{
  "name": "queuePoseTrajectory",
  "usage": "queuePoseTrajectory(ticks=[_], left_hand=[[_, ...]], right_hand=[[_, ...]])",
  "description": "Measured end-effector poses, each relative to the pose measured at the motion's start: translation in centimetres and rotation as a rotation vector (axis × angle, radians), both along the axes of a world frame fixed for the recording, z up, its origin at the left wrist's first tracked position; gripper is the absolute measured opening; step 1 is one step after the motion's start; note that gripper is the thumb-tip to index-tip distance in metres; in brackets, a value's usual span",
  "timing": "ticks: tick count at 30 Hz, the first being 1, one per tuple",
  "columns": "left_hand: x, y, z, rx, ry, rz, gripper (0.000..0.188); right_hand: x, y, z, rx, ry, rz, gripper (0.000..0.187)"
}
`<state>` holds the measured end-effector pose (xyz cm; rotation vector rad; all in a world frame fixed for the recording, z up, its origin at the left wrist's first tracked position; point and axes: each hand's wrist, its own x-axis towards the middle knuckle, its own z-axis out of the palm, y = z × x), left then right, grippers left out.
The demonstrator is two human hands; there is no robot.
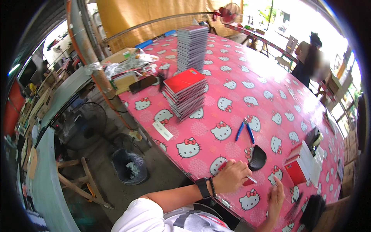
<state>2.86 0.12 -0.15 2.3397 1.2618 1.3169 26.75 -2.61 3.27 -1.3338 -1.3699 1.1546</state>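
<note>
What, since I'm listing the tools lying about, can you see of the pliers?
The pliers have two slim blue handles, perhaps plastic-coated, and a short head that looks like metal; whether it grips or cuts is too small to tell. They lie flat on the pink table, handles spread in a V toward the person, head pointing away. One handle's end comes close to the black scoop; contact is unclear. Neither the left hand nor the right hand touches them.
</note>
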Motion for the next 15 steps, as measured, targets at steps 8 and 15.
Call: queuePoseTrajectory(ticks=[8, 15], left_hand=[[0.0, 0.3, -0.3, 0.082, 0.09, 0.043, 0.014], [-0.9, 0.0, 1.1, -0.028, 0.131, 0.048, 0.015]], right_hand=[[-3.6, 1.5, 0.4, 0.374, -0.385, 0.176, 0.029], [-4.7, 1.9, -0.2, 0.138, -0.142, 0.09, 0.022]])
